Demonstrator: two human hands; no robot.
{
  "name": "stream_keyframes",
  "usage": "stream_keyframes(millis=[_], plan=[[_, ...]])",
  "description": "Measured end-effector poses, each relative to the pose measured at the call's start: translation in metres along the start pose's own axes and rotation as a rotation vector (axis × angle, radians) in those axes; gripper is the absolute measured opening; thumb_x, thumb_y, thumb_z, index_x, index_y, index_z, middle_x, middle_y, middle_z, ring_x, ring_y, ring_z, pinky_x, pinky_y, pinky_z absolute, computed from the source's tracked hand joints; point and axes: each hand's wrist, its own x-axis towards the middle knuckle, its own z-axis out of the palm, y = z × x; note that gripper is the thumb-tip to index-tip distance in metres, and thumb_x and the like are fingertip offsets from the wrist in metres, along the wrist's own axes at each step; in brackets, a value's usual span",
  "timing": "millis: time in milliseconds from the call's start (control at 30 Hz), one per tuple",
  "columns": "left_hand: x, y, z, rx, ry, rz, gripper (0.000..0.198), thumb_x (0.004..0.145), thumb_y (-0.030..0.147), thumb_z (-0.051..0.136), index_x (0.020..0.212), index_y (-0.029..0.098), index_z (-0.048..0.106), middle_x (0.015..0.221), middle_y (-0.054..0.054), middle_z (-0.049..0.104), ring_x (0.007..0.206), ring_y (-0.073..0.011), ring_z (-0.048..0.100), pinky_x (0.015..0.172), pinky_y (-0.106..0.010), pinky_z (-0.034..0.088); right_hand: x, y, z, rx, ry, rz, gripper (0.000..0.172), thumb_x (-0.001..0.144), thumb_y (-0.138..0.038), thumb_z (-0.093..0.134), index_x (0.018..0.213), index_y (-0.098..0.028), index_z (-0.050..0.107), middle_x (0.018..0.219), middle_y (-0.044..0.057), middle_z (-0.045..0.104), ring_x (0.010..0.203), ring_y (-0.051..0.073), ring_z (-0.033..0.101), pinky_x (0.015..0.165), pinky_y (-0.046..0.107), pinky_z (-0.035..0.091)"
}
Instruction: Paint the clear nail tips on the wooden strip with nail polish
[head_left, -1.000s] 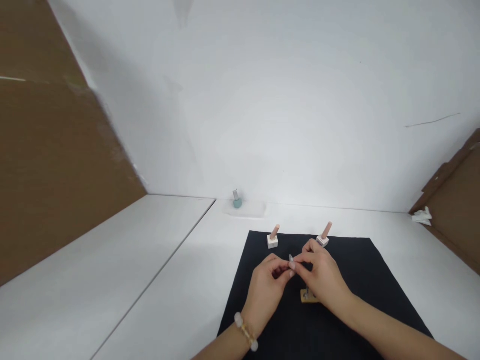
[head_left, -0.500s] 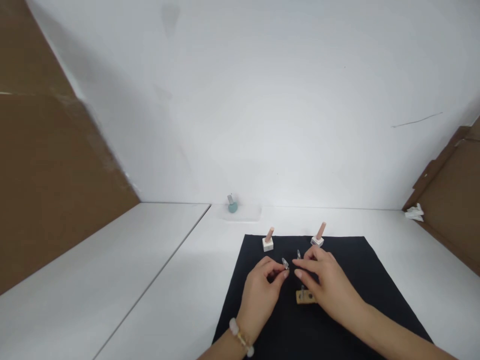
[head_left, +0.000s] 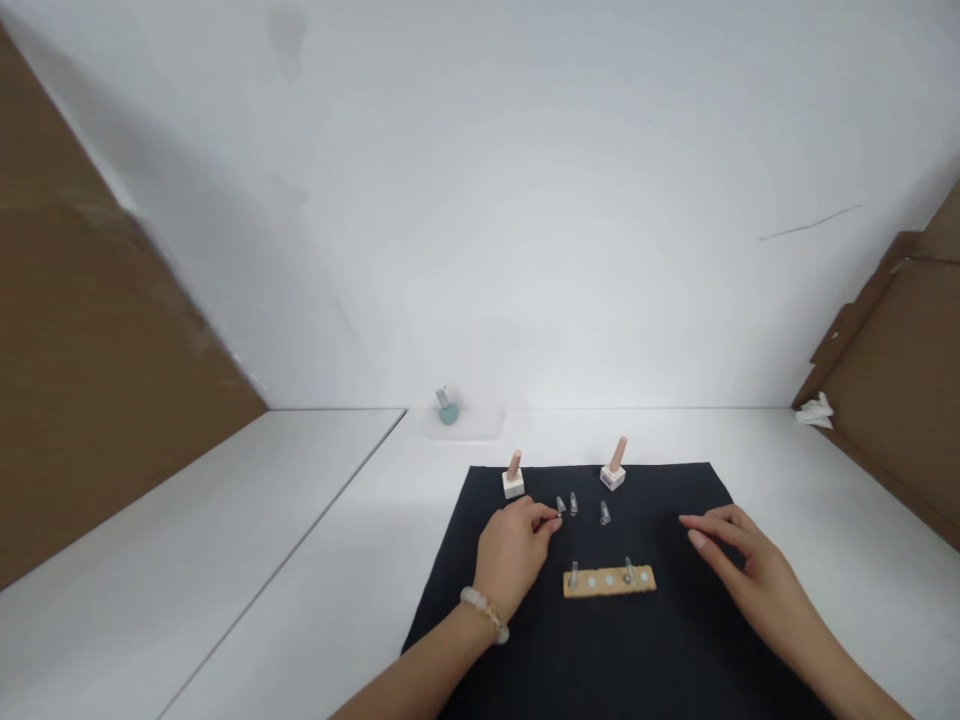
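Observation:
My left hand [head_left: 513,548], a beaded bracelet at its wrist, is closed in a pinch on a small clear nail tip [head_left: 560,505] near the mat's surface. Just right of its fingertips lies another clear tip [head_left: 574,503], and a third clear piece [head_left: 604,514] rests farther right. In front of these is a pale wooden strip [head_left: 600,591] with white dots; two clear tips stand up from it, one near its left end [head_left: 574,572] and one toward the right [head_left: 628,570]. Off to the right, my right hand [head_left: 750,562] hovers with thumb and index finger slightly apart, nothing visible between them.
Two white bottles with pinkish caps stand on the black mat [head_left: 517,660]: one at left [head_left: 514,486], one at right [head_left: 613,477]. Behind, a teal bottle [head_left: 448,413] leans on a clear tray [head_left: 480,432] near the white wall. White crumpled material [head_left: 815,411] lies by the right cardboard side.
My right hand has moved right, away from my left hand, uncovering the wooden strip and a clear piece. My left hand's pinched tip is now close beside another tip. The view has shifted slightly.

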Motion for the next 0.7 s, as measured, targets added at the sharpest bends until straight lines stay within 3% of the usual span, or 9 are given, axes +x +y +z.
stream_keyframes(millis=[233,467,600,700], plan=[[-0.009,0.001,-0.005,0.019,-0.043,0.007,0.023,0.095,0.018,0.061,0.098,0.023,0.084,0.086,-0.002,0.067,0.081,-0.0216,0.065,0.076,-0.031,0.044,-0.015,-0.021,0.022,0.016,-0.262,-0.083,0.023,0.098,-0.025,0.062,0.111,-0.027,0.08,0.104,0.006,0.068,0.098,0.024,0.071,0.089,0.036,0.059],[-0.044,-0.004,-0.018,-0.121,-0.102,-0.016,0.021,0.088,0.015,0.062,0.073,0.022,0.074,0.08,0.001,0.063,0.071,-0.0183,0.063,0.067,-0.028,0.048,-0.009,-0.033,0.04,-0.011,-0.314,-0.098,0.023,0.089,-0.013,0.072,0.106,-0.027,0.08,0.102,0.004,0.067,0.098,0.024,0.068,0.091,0.038,0.057],[-0.056,0.003,-0.016,-0.312,-0.167,-0.047,0.016,0.075,0.012,0.072,0.083,0.024,0.08,0.081,0.002,0.062,0.073,-0.0189,0.061,0.071,-0.029,0.049,-0.005,-0.03,0.046,0.008,-0.339,-0.1,0.02,0.089,-0.012,0.073,0.104,-0.023,0.08,0.1,0.005,0.067,0.098,0.024,0.068,0.09,0.038,0.056],[-0.054,0.013,-0.009,-0.39,-0.174,-0.054,0.013,0.074,0.013,0.072,0.077,0.023,0.081,0.079,0.002,0.06,0.072,-0.0183,0.059,0.07,-0.03,0.047,-0.005,-0.027,0.047,0.022,-0.352,-0.106,0.019,0.089,-0.014,0.074,0.106,-0.023,0.079,0.101,0.005,0.067,0.1,0.025,0.067,0.091,0.039,0.055]])
